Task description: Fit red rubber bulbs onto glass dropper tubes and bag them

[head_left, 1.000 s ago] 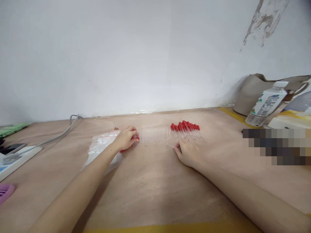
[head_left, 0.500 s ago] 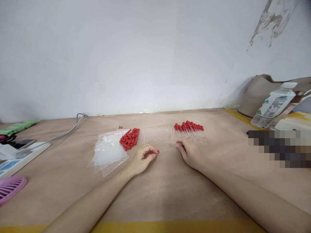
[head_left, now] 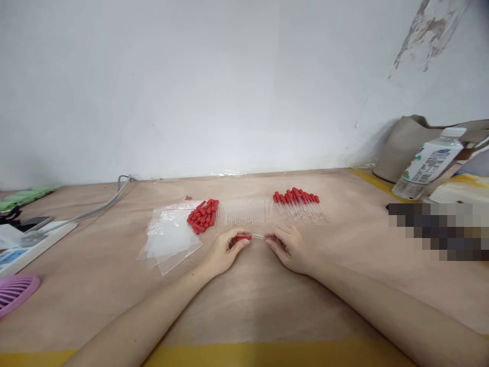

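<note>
My left hand (head_left: 225, 251) pinches a red rubber bulb (head_left: 243, 238) just above the wooden table (head_left: 244, 306). My right hand (head_left: 288, 247) holds a clear glass dropper tube (head_left: 259, 236), whose end meets the bulb between the two hands. Behind them lie a pile of loose red bulbs (head_left: 202, 215), a row of bare clear tubes (head_left: 244, 212), and a group of finished droppers with red bulbs (head_left: 300, 205).
Clear plastic zip bags (head_left: 170, 239) lie left of the bulbs. A power strip (head_left: 26, 242) with a grey cable (head_left: 103, 204) and a purple fan (head_left: 15, 291) sit at far left. At right stand a tilted bottle (head_left: 426, 163) and a beige bag (head_left: 405, 145).
My left hand left the bulb pile with one red bulb and came to the middle. My right hand brought a clear tube leftward until it met the bulb.
</note>
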Tool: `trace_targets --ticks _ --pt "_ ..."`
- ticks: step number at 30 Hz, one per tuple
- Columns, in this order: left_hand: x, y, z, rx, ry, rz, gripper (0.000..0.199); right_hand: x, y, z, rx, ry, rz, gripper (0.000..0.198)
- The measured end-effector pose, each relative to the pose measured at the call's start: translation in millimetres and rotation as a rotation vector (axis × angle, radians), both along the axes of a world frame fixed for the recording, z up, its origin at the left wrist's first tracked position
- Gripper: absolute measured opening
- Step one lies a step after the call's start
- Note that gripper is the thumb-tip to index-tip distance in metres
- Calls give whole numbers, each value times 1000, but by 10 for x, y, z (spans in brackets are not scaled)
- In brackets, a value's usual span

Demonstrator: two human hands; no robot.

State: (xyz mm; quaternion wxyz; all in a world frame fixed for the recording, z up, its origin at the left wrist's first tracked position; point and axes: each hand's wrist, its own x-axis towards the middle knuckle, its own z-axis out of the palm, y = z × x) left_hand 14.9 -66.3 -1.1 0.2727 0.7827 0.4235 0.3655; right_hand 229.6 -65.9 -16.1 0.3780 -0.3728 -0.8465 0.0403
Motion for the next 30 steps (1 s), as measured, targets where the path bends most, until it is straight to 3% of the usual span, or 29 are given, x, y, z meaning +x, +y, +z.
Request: trace_targets --ticks 15,26,30 --pt "9 -8 -25 6 45 -3 23 -4 47 -36 14 -37 144 12" --pt "-6 -58 -3 18 113 -126 22 54 79 146 6 -159 218 19" --pt "7 -51 8 0 104 -93 21 53 71 148 27 -163 204 19"
